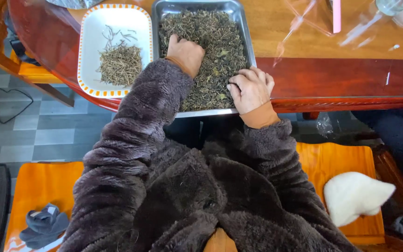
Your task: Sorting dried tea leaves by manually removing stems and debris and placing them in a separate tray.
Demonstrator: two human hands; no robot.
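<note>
The left hand (185, 52) rests knuckles-up in the dried herbs (211, 42), its grip curled closed into the loose material; whether it pinches any stem cannot be told. The right hand (252, 88) lies on the herbs at the tray's near right corner, fingers bent and loosely closed. The metal tray (250, 42) overhangs the near edge of the wooden worktop (332, 77). Just left stands a white dish (89, 32) (orange-trimmed rim) holding sorted stems (120, 64).

Looked like someone's home, a dining area probably: glossy wooden table (332, 79) under a clear cover, orange wooden bench (336, 161), grey tiled floor (47, 128), and a slipper (43, 226) lying about.
</note>
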